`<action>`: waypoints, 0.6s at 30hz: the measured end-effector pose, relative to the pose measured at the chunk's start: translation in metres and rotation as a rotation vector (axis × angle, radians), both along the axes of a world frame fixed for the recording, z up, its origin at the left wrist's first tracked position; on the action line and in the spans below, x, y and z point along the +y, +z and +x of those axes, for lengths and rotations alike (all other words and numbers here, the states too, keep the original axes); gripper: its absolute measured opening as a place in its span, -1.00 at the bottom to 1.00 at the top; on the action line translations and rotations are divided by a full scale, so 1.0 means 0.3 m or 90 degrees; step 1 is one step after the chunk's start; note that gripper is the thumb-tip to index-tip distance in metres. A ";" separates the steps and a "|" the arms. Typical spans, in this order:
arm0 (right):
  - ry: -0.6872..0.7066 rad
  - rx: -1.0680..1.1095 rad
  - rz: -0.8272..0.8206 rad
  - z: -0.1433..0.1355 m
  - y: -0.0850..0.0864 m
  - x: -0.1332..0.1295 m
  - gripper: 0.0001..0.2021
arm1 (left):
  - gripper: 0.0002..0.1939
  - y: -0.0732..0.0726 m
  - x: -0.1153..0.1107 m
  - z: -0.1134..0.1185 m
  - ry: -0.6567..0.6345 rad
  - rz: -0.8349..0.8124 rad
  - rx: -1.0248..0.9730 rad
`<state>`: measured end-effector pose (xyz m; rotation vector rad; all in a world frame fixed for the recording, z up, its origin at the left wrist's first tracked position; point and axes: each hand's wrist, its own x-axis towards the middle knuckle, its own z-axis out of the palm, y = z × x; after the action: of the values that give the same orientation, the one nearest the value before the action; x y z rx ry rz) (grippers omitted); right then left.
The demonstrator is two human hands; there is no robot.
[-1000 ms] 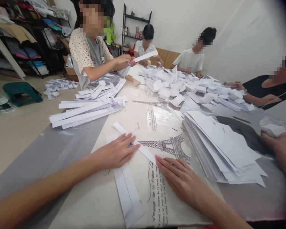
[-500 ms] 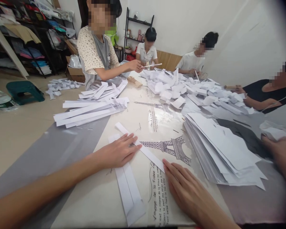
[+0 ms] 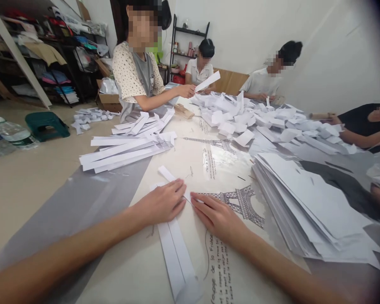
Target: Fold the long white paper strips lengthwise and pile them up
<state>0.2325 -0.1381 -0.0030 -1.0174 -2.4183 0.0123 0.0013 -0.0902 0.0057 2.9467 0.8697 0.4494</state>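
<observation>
A narrow folded paper strip lies slantwise on the table, crossing over some longer white strips. My left hand rests on the crossing, its bent fingers and thumb close together, holding the narrow strip. From the right, my right hand meets it, fingers together and fingertips on the same strip close to my left fingers. Both hands cover the middle of that strip, and its right end is hidden beneath my right hand.
A stack of white paper sheets lies to the right. Long paper strips are piled at left, folded pieces heaped farther back. A wooden block sits near a co-worker holding a strip. Other people sit around the table.
My right hand has slid up and left along the strip, close to my left hand. My left fingers have drawn closer together. The co-worker at left has raised a strip.
</observation>
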 end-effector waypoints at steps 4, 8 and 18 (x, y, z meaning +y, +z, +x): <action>-0.003 -0.003 0.014 0.012 -0.026 -0.010 -0.75 | -0.56 -0.035 0.010 0.004 0.120 0.082 0.049; -0.011 -0.005 0.001 0.013 -0.012 -0.016 -0.76 | -0.66 -0.027 0.070 -0.056 0.198 0.144 0.127; -0.134 -0.122 -0.143 -0.117 0.103 0.102 -0.87 | -0.70 0.046 0.255 -0.217 -0.049 -0.082 -0.073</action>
<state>0.1973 -0.1076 0.0278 -1.4308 -2.5074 0.1200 -0.0639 -0.0136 0.0194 2.7955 0.7399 0.5316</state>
